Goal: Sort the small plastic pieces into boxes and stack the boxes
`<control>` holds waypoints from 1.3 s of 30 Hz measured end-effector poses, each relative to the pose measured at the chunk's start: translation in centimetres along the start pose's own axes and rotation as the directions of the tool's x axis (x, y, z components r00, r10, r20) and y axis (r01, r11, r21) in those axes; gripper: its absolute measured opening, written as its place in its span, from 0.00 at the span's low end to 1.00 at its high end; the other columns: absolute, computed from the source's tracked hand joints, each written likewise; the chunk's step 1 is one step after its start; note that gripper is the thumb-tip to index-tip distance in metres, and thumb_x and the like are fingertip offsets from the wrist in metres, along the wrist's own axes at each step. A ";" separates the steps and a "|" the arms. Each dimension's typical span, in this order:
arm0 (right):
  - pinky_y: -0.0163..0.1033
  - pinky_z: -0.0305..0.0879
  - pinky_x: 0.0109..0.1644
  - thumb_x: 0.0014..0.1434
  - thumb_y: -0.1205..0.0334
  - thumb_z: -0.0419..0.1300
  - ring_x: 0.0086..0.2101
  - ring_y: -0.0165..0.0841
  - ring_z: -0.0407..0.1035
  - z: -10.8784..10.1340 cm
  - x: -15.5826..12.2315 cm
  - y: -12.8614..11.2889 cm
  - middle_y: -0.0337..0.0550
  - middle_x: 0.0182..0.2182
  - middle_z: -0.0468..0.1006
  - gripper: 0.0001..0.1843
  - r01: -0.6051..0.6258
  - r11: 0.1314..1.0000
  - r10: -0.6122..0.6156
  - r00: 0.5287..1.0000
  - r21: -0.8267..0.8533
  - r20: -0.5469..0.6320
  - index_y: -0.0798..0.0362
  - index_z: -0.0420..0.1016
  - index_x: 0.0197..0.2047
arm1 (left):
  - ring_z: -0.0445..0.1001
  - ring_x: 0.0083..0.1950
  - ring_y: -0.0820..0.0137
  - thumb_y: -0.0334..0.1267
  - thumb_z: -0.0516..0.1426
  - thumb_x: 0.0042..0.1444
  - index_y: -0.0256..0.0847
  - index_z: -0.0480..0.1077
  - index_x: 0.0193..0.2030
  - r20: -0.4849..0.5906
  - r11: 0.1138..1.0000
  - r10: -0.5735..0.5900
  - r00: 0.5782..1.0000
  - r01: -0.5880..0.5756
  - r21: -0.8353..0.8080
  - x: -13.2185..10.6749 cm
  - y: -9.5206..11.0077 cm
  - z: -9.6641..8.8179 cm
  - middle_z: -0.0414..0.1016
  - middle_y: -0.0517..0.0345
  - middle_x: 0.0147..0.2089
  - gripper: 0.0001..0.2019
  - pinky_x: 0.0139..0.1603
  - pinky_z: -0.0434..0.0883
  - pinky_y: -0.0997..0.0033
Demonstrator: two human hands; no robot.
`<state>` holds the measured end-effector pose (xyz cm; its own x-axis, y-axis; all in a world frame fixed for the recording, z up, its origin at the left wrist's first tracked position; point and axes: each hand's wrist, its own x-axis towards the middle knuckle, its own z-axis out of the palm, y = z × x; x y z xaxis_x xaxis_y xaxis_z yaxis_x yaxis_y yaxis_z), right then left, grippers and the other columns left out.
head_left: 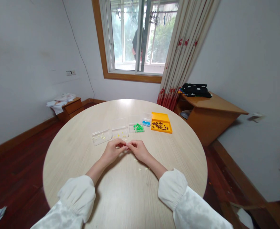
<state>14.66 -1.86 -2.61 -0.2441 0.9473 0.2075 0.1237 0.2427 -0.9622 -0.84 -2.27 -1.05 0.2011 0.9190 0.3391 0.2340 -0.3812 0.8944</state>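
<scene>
My left hand [116,148] and my right hand [138,149] meet fingertip to fingertip above the round table [120,197]. Both are closed in a pinch; whatever sits between the fingers is too small to name. Just beyond them stand a clear box with pale pieces [101,137] and a clear box with a few yellow pieces [120,132]. Farther right are green pieces [138,128] in a clear box, blue pieces [146,123] in a smaller one, and an open orange box [167,121] with dark brown pieces. Several pale bits [140,169] lie near my right wrist.
A wooden desk [216,105] with folded black cloth [197,90] stands at the right, beside a long curtain [182,41]. Papers [61,100] lie on a low cabinet [73,107] at the left. A window [140,38] is beyond the table.
</scene>
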 end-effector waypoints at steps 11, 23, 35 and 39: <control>0.34 0.63 0.37 0.48 0.64 0.66 0.31 0.29 0.68 0.4 -1.5 -1.2 0.41 0.28 0.78 0.06 0.213 0.943 -0.136 0.949 -0.256 0.286 0.55 0.79 0.32 | 0.63 0.19 0.77 0.36 0.56 0.52 0.38 0.65 0.26 -0.424 0.950 -0.194 0.884 0.062 -0.305 1.4 0.6 -2.1 0.67 0.63 0.20 0.07 0.22 0.61 0.78; 0.38 0.57 0.48 0.54 0.64 0.63 0.38 0.30 0.67 0.6 -1.9 -1.4 0.40 0.34 0.76 0.03 0.499 0.768 -0.211 0.789 -0.402 0.577 0.51 0.79 0.33 | 0.48 0.12 0.85 0.39 0.53 0.60 0.38 0.55 0.23 -0.291 0.529 -0.674 0.679 0.168 -0.832 1.8 -0.5 -4.4 0.54 0.70 0.14 0.16 0.12 0.46 0.85; 0.35 0.60 0.41 0.53 0.69 0.61 0.32 0.28 0.66 0.3 -0.9 -1.3 0.39 0.28 0.76 0.03 0.166 0.938 -0.168 0.986 -0.305 0.020 0.55 0.75 0.28 | 0.65 0.24 0.76 0.38 0.62 0.45 0.37 0.70 0.27 -0.263 0.997 -0.003 0.965 -0.017 -0.073 0.9 0.2 -2.3 0.69 0.61 0.23 0.07 0.26 0.63 0.78; 0.34 0.60 0.37 0.53 0.65 0.60 0.30 0.29 0.67 0.1 -0.5 -1.1 0.40 0.28 0.76 0.05 0.058 0.979 -0.082 0.990 -0.196 -0.116 0.56 0.76 0.29 | 0.70 0.32 0.72 0.37 0.62 0.45 0.39 0.75 0.35 0.006 0.990 0.135 0.991 -0.135 0.032 0.4 -0.1 -1.0 0.75 0.53 0.35 0.09 0.35 0.68 0.73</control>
<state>14.57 -2.63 -1.71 -0.1399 0.9420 0.3050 0.2954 0.3337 -0.8952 -1.72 -1.81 -0.68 0.2370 0.8585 0.4548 0.2351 -0.5049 0.8305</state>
